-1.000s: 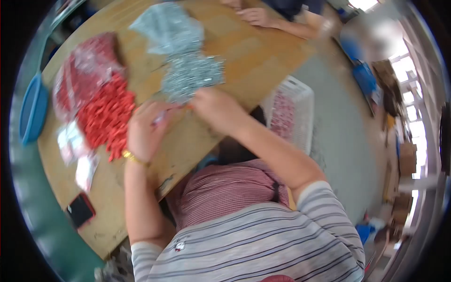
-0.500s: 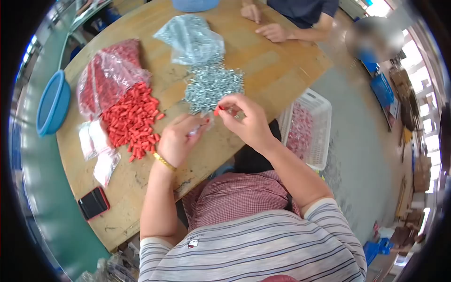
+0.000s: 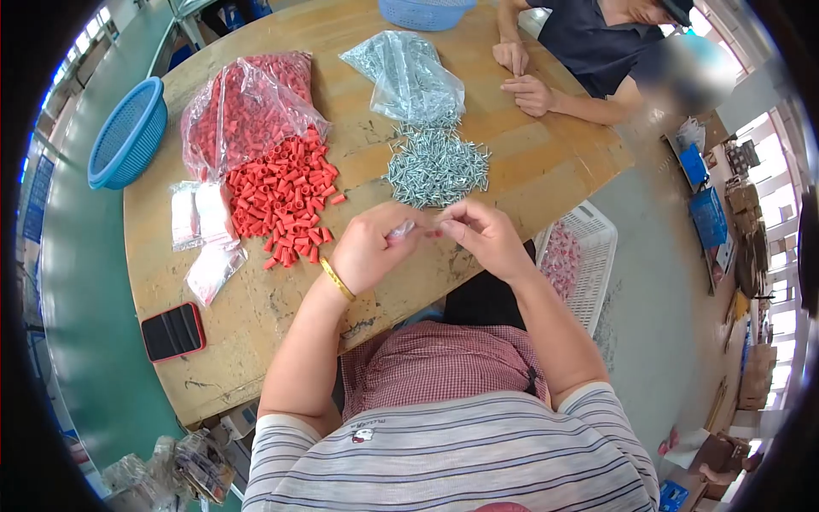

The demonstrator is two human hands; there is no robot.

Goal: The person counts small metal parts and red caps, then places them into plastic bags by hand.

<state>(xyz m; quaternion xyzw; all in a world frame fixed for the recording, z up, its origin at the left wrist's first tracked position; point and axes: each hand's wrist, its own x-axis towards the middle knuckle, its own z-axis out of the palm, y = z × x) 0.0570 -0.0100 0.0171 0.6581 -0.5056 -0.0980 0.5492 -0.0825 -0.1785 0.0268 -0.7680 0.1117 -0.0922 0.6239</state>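
My left hand (image 3: 374, 246) is closed around a small clear plastic bag (image 3: 401, 231), part of which shows between the fingers. Against its fingertips, my right hand (image 3: 488, 241) pinches at what looks like the bag's edge; the exact grip is hard to see. Small red pieces (image 3: 436, 233) show between the two hands. Just beyond the hands lies a heap of silver screws (image 3: 437, 166), spilling from a clear bag (image 3: 414, 81). To the left is a pile of red tapered plastic caps (image 3: 281, 200), in front of a larger bag of the same caps (image 3: 252, 111).
Flat small plastic bags (image 3: 205, 218) and a phone (image 3: 173, 332) lie at the table's left. Blue baskets stand at the left edge (image 3: 130, 132) and far edge (image 3: 426, 14). A white crate (image 3: 601, 264) holds filled packets at lower right. Another person's hands (image 3: 531, 94) rest across the table.
The camera view has shifted, so the table things appear further right. My right hand's fingertips, earlier holding a red cap apart from the bag, now meet my left hand at the bag.
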